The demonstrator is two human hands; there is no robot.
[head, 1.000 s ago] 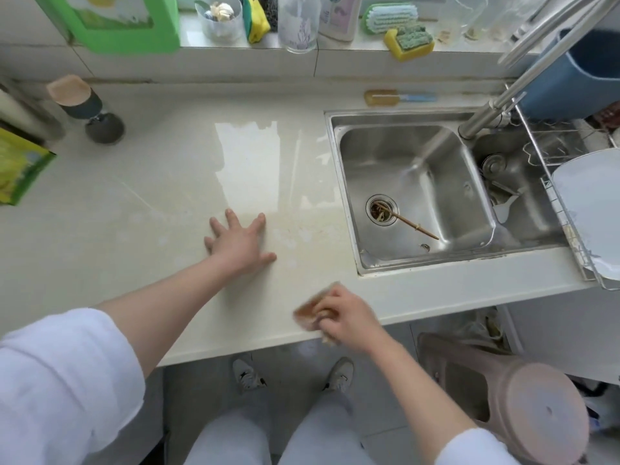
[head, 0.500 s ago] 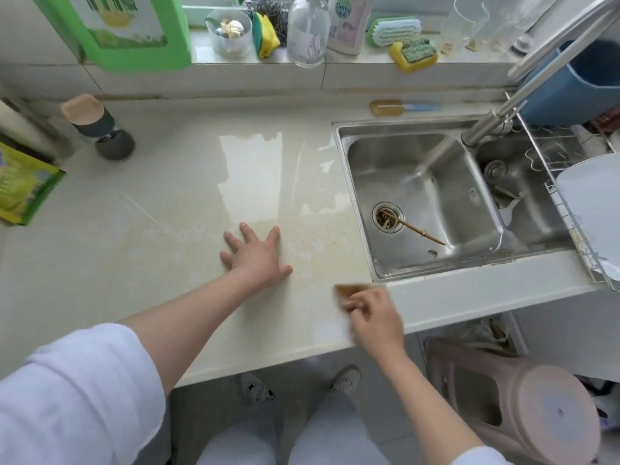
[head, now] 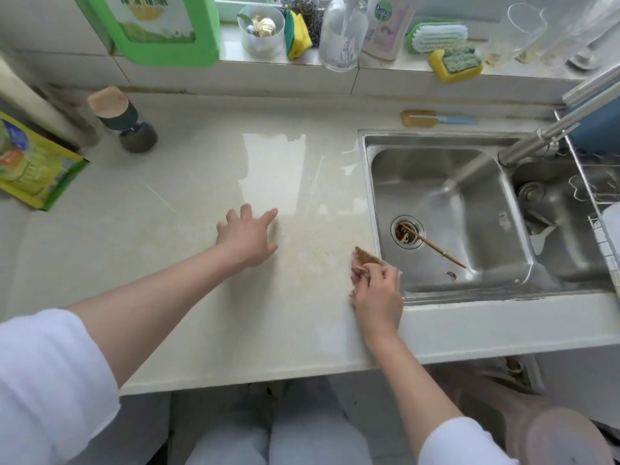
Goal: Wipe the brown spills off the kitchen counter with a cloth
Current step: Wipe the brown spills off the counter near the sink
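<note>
Brown-stained cloth point(head: 364, 263) bunched in right hand point(head: 377, 295), fingers curled round it, pressed to pale surface point(head: 201, 297) just beside sink point(head: 446, 213) rim. Left hand point(head: 248, 234) flat, fingers spread, holding nothing. Faint brownish speckling point(head: 315, 236) between hands: wiping seemingly well along, not finished.

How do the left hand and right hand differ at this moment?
The left hand has its fingers spread on the counter and holds nothing; the right hand is curled around a brown cloth. The left sits mid-counter; the right is beside the sink. Both are over the counter.
</note>
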